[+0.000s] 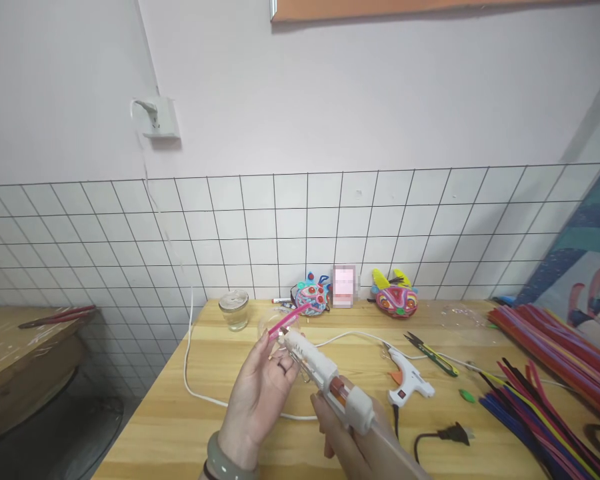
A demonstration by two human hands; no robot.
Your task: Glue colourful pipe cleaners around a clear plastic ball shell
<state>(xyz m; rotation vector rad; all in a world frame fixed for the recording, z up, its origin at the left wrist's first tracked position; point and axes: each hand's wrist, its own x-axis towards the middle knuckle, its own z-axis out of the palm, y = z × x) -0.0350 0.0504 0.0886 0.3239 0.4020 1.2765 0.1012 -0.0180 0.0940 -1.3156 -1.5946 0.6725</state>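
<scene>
Head camera view: the right hand (pixel 353 437) is wrapped around the grip of a white hot glue gun (pixel 325 377), whose nozzle points up and left to meet the end of a pink pipe cleaner (pixel 286 323) pinched between the fingers of the left hand (pixel 260 393), above the wooden table (pixel 180 427). A second glue gun (pixel 409 381) lies on the table just right of the hands, beside yellow-handled snips (pixel 433 355), with a bundle of coloured pipe cleaners (pixel 555 373) further right. A glass jar (pixel 234 309) and two colourful masks (pixel 353 297) stand along the tiled wall.
</scene>
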